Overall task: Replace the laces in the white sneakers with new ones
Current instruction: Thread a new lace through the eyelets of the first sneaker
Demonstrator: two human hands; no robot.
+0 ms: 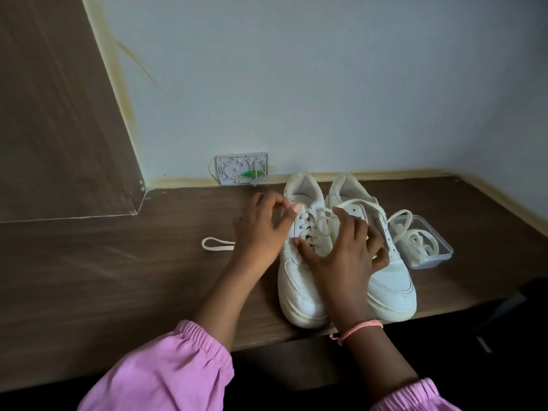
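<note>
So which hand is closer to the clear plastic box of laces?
Right. The right hand lies across both shoes, beside the clear plastic box; the left hand is beyond the far shoe.

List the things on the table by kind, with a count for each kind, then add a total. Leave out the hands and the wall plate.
Sneakers: 2, the left one and the right one
Clear plastic tubs: 1, holding laces
Loose laces on the table: 1
Total: 4
</note>
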